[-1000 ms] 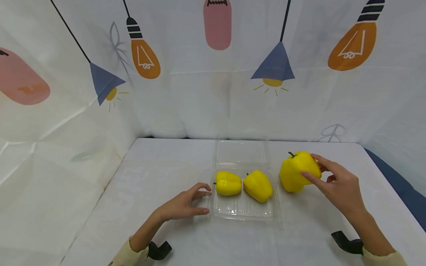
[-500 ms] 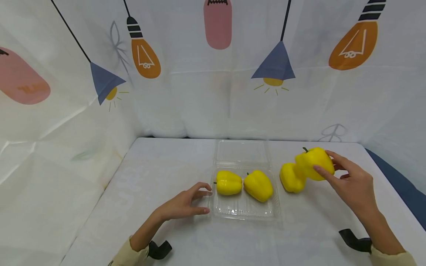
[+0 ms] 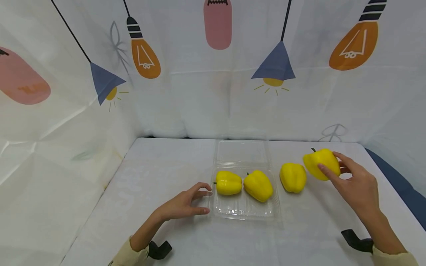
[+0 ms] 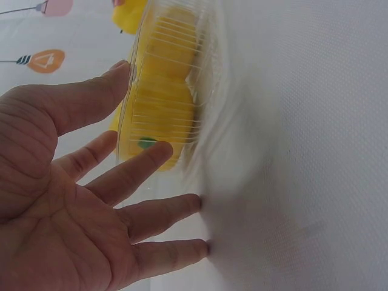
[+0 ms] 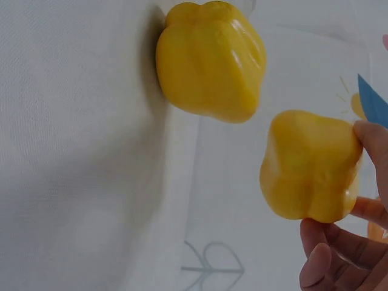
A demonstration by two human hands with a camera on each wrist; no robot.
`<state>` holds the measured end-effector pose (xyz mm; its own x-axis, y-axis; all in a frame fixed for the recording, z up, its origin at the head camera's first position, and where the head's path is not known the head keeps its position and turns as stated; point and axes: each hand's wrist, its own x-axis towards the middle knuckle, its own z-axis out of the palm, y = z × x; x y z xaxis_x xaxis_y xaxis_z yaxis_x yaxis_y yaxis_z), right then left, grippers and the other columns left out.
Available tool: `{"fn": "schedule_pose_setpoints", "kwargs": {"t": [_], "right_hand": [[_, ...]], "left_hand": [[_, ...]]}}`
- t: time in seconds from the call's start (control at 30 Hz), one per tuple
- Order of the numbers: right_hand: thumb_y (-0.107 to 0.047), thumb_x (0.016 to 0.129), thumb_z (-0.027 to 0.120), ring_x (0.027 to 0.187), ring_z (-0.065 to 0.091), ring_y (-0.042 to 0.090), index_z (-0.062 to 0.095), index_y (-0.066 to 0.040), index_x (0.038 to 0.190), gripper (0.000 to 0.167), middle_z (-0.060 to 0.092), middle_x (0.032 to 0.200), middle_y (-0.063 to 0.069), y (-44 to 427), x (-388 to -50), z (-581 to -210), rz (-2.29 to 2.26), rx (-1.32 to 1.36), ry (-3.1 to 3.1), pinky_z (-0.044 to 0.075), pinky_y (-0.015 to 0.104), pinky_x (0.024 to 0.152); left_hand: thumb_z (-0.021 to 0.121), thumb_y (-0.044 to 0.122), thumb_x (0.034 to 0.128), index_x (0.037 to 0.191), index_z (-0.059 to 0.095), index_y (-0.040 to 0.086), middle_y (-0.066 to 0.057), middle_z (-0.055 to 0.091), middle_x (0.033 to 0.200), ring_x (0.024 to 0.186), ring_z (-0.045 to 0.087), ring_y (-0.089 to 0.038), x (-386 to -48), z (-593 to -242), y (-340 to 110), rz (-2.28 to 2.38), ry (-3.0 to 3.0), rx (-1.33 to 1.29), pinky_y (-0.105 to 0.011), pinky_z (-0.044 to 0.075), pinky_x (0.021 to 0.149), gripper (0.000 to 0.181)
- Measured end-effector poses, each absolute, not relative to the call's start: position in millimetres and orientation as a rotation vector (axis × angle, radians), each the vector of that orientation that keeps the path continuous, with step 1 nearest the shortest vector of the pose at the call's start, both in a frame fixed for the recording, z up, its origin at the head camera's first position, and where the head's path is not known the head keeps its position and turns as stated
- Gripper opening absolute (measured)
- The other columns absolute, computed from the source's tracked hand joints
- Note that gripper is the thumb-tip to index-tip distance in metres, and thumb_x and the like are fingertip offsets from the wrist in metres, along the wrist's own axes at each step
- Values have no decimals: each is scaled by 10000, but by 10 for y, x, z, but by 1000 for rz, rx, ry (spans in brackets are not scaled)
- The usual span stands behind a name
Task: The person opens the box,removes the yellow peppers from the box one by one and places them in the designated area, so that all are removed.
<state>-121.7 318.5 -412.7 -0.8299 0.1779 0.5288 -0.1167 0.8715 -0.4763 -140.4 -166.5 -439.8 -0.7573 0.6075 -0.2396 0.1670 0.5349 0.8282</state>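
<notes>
My right hand (image 3: pixel 357 184) pinches a yellow bell pepper (image 3: pixel 321 164) between thumb and fingers. In the right wrist view this bell pepper (image 5: pixel 310 167) hangs above the tabletop, its lobed bottom showing. Just left of it, another yellow bell pepper (image 3: pixel 293 178) rests on the table. Two more bell peppers lie side by side in a clear plastic clamshell box (image 3: pixel 233 212): one on the left (image 3: pixel 228 183), one on the right (image 3: pixel 258 186). At the box's left edge is my left hand (image 3: pixel 181 205), fingers loosely extended; fingertips (image 4: pixel 162 151) are against or close to its ribbed wall.
The box's clear lid (image 3: pixel 242 151) lies folded back toward the rear of the white table (image 3: pixel 159 166). Behind and to the left hangs a white curtain (image 3: pixel 199 99) with printed lamps. Black wrist mounts (image 3: pixel 159 250) sit at both cuffs.
My right hand has carried its bell pepper to the right, away from the one lying on the table, which now shows fully. The left hand and the box have stayed put.
</notes>
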Motion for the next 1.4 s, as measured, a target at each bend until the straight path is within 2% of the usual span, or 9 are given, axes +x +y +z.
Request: {"fn": "schedule_pose_setpoints", "kwargs": {"t": [0.2,0.37,0.5,0.7,1.07,1.27,1.4], "right_hand": [[-412,853,770,853,601,397,532,-41,1386,691,645,1052,290,3212,-1210,-4166,627,-157,-2558,390,207,561],[-476,891,702,872,598,436,475,2,1410,741,617,1080,332,3196,-1212,-4182,605,-236,-2648,450,385,585],[-518,906,660,881,588,451,442,33,1415,781,599,1093,348,3195,-1217,-4197,603,-292,-2720,464,461,623],[-565,908,626,832,578,432,431,71,1391,822,583,1091,357,3208,-1222,-4247,589,-332,-2812,440,428,593],[-595,904,605,747,581,414,436,103,1340,840,575,1066,380,3199,-1219,-4309,580,-363,-2886,477,427,550],[-601,900,608,667,566,349,432,117,1325,852,579,1016,373,3180,-1223,-4328,588,-355,-2900,451,360,504],[-588,900,618,660,560,335,421,120,1329,851,576,1004,371,3163,-1224,-4329,605,-362,-2909,466,367,508]], "left_hand": [[744,321,896,1368,398,253,18,547,1414,1362,427,-244,-1406,-4404,-1668,1146,2269,636,-608,332,1055,589],[744,314,897,1366,400,256,21,549,1411,1357,433,-242,-1408,-4411,-1673,1147,2271,642,-609,341,1047,584],[744,312,898,1366,398,255,17,549,1412,1357,433,-242,-1407,-4408,-1672,1146,2269,643,-604,349,1043,584],[743,317,898,1367,394,248,17,548,1413,1357,432,-229,-1405,-4407,-1675,1152,2263,651,-598,353,1042,589],[743,306,899,1366,397,254,8,550,1411,1360,427,-252,-1400,-4403,-1666,1146,2266,634,-609,358,1034,583],[743,308,899,1368,399,245,0,556,1405,1355,435,-247,-1403,-4406,-1671,1155,2258,642,-605,346,1045,585],[743,309,899,1371,400,246,2,557,1404,1354,437,-239,-1404,-4409,-1672,1157,2258,646,-603,338,1051,587]]}}
